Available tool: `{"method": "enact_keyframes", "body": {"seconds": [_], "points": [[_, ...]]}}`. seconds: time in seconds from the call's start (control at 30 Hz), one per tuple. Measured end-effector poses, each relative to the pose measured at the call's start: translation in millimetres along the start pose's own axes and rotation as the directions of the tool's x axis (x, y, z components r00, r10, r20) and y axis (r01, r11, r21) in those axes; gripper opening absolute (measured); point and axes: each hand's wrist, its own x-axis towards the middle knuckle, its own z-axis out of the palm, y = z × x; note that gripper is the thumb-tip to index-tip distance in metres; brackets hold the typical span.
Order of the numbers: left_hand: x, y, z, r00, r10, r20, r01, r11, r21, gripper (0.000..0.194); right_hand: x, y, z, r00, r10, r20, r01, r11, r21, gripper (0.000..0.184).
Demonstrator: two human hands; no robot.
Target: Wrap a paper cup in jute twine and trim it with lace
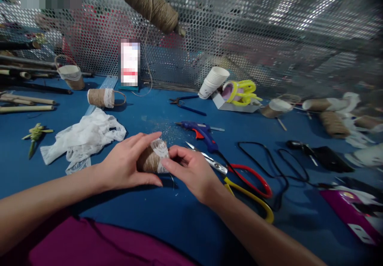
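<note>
A small paper cup wrapped in brown twine (pixel 149 161) lies on its side on the blue table in front of me. White lace trim (pixel 160 149) runs round its rim end, which points right. My left hand (pixel 127 160) is curved round the twine part, fingers above and thumb below. At the rim, my right hand (pixel 193 170) pinches the lace edge between thumb and bent fingers; its other fingertips are hidden. A thin loose thread hangs below the rim. Just right of that hand lie scissors with red and yellow handles (pixel 249 178) and a blue glue gun (pixel 200 130).
Left are a heap of white lace (pixel 86 136), two twine cups with handles and several sticks (pixel 28 98). Behind stand a phone (pixel 130 62), pliers (pixel 191 105) and stacked paper cups (pixel 213 83). A black cord (pixel 269 160) and a purple power strip (pixel 348 208) lie right.
</note>
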Motion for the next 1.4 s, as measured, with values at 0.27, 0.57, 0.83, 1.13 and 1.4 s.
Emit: {"method": "enact_keyframes", "body": {"seconds": [0.27, 0.57, 0.83, 1.13, 1.4], "points": [[12, -6, -5.3, 0.896, -0.416, 0.155, 0.426, 0.708, -0.564, 0.026, -3, 3, 4, 0.981, -0.195, -0.003, 0.191, 0.962, -0.198, 0.014], [2, 37, -22.1, 0.997, 0.071, 0.036, -0.048, 0.896, -0.442, 0.007, 5, 10, 3, 0.998, -0.028, -0.052, 0.025, 0.998, -0.064, 0.01], [9, 3, -18.1, 0.968, -0.229, 0.104, 0.249, 0.932, -0.263, 0.056, 4, 13, -1, 0.997, -0.02, -0.076, 0.023, 0.999, 0.047, 0.01], [14, -6, -11.2, 0.934, -0.318, 0.161, 0.356, 0.815, -0.458, 0.073, -1, 12, 0, 0.913, -0.296, -0.281, 0.27, 0.954, -0.127, 0.019], [13, -8, -10.1, 0.877, -0.45, 0.168, 0.431, 0.58, -0.691, 0.065, -1, 12, 1, 0.849, -0.414, -0.328, 0.344, 0.905, -0.25, 0.003]]}}
